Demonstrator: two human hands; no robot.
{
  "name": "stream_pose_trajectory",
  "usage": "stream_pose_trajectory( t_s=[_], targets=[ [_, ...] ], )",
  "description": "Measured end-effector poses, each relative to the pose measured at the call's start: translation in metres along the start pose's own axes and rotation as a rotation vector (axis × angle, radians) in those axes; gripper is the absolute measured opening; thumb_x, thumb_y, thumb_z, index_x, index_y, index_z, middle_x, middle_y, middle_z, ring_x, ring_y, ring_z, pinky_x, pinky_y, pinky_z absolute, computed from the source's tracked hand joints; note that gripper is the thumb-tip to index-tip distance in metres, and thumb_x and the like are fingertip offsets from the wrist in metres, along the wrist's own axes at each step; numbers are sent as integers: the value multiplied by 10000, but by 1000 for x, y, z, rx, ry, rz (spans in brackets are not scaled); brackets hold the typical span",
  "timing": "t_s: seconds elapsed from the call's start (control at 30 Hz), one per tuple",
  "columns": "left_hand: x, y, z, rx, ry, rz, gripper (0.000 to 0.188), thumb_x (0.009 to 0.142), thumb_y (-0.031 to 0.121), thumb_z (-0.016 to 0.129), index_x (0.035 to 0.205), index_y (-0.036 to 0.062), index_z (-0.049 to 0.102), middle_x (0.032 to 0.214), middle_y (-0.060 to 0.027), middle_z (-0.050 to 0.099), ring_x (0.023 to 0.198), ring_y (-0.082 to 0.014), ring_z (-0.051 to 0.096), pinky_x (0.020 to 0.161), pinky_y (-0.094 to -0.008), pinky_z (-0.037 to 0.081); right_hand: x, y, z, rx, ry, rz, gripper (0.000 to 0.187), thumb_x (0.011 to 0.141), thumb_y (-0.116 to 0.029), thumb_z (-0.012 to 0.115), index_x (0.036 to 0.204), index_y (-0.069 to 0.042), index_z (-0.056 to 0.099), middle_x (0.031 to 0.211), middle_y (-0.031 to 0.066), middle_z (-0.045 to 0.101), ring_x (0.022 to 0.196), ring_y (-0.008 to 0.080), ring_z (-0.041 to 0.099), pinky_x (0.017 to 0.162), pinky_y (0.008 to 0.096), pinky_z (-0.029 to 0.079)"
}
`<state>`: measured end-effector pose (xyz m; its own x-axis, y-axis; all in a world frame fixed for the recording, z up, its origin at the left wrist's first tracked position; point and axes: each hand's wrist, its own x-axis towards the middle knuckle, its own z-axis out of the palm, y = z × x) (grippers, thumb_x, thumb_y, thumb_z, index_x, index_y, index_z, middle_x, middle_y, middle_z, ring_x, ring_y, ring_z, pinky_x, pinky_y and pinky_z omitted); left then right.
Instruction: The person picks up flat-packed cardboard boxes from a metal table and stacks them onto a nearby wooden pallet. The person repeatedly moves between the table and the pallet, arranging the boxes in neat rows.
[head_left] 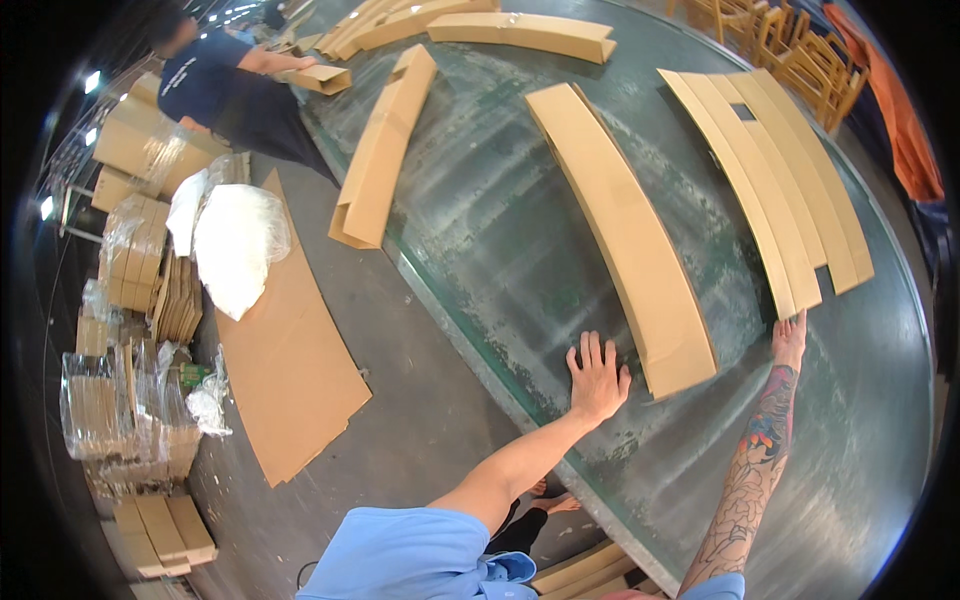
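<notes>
My left hand [598, 382] rests on the dark green worktable with its fingers spread and nothing in them. Just to its right, touching or nearly so, lies a long folded cardboard box [625, 240]. My right arm stretches forward to a flat creased cardboard sheet [765, 190] with cut-out notches. At the sheet's near end my right hand [790, 338] grips the edge; the fingers are partly hidden under the board. The sheet lies unfolded, its fold lines running lengthwise.
More long cardboard boxes [385, 150] lie toward the far left of the worktable [490, 290], where a co-worker [235, 90] handles one. A brown cardboard panel [290, 370], white plastic bags [235, 245] and wrapped carton stacks [130, 400] stand on the left. Wooden chairs [810, 70] are beyond the table.
</notes>
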<state>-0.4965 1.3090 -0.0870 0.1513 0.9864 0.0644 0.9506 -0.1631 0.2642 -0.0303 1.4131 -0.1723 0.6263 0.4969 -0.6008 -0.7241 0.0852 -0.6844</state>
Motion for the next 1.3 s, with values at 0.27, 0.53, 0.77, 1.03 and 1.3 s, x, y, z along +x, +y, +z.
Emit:
stream_pose_trajectory(
  t_s=[0.27,0.53,0.77,1.03,1.3],
  targets=[
    [8,18,11,1,25,-7,556,897,348,583,1304,-21,498,1449,-284,428,1432,-440,316,1101,-619,263,15,-55,87,-114,-361,-131,207,989,-135,645,1124,21,621,844,60,628,570,94,540,441,150,436],
    [14,32,11,-36,-55,0,547,928,354,557,1334,-6,491,1481,-267,383,1460,-430,279,1131,-629,240,-9,-88,148,155,-366,-41,201,994,-164,674,1124,-23,615,877,45,662,620,100,596,437,171,456],
    [9,17,5,-6,-56,-19,557,936,379,542,1344,2,495,1484,-269,409,1459,-426,297,1132,-616,240,-133,-38,119,-17,-400,-329,315,1015,-175,649,1269,-1,586,1189,73,668,1037,167,661,825,299,549],
    [56,-47,-22,-467,37,40,511,885,246,663,1311,18,499,1383,-210,468,1384,-372,377,1116,-600,232,-283,-9,146,-250,-360,-354,449,1021,-299,635,1359,-32,508,1282,115,626,1180,233,635,944,375,558],
    [241,-301,-78,6,267,-315,663,938,367,576,1441,-39,431,1567,-219,364,1497,-373,271,1169,-620,193,-400,91,281,-232,-472,-256,503,1038,-337,583,1408,-13,474,1278,139,620,1111,259,658,929,397,558]
  ],
)
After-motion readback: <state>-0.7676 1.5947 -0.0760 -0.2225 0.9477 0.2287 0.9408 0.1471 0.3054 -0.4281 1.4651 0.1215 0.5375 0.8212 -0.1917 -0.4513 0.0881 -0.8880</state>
